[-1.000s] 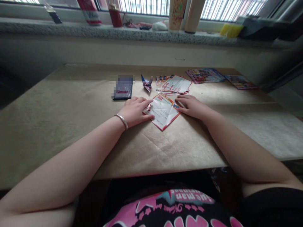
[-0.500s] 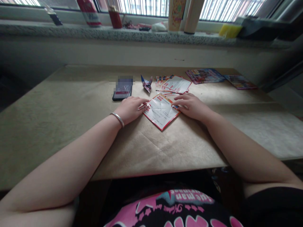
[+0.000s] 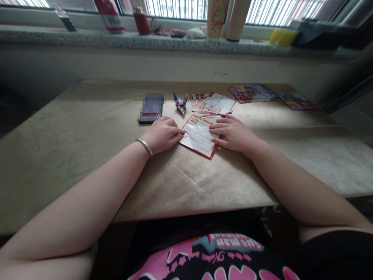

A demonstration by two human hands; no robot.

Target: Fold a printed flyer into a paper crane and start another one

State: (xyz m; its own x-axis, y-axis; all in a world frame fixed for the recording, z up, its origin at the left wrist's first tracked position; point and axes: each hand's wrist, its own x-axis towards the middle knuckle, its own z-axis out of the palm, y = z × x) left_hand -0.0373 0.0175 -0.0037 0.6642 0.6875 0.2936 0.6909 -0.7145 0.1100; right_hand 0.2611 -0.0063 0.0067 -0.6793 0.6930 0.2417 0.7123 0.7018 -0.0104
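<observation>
A square sheet of paper [image 3: 199, 138], white with printed lines and a red border, lies on the table between my hands. Crease lines cross its middle. At its left edge, the fingertips of my left hand [image 3: 163, 134] are closed together on the paper; a silver bangle circles that wrist. My right hand [image 3: 231, 132] rests palm down, fingers apart, with its fingertips on the sheet's right side. Just beyond the sheet lies a fanned stack of similar square papers [image 3: 218, 104]. A folded paper crane [image 3: 181, 104] stands left of that stack.
A dark phone [image 3: 151, 111] lies beyond my left hand. Colourful printed sheets [image 3: 252, 93] are at the back right, with another printed pile [image 3: 295, 101] beside them. Bottles, a red container [image 3: 141, 22] and a yellow object [image 3: 283, 37] line the windowsill.
The square sheet has turned counterclockwise, its near corner shifting right. My right fingers have moved further over its right side. My left fingers have shifted slightly at the left edge.
</observation>
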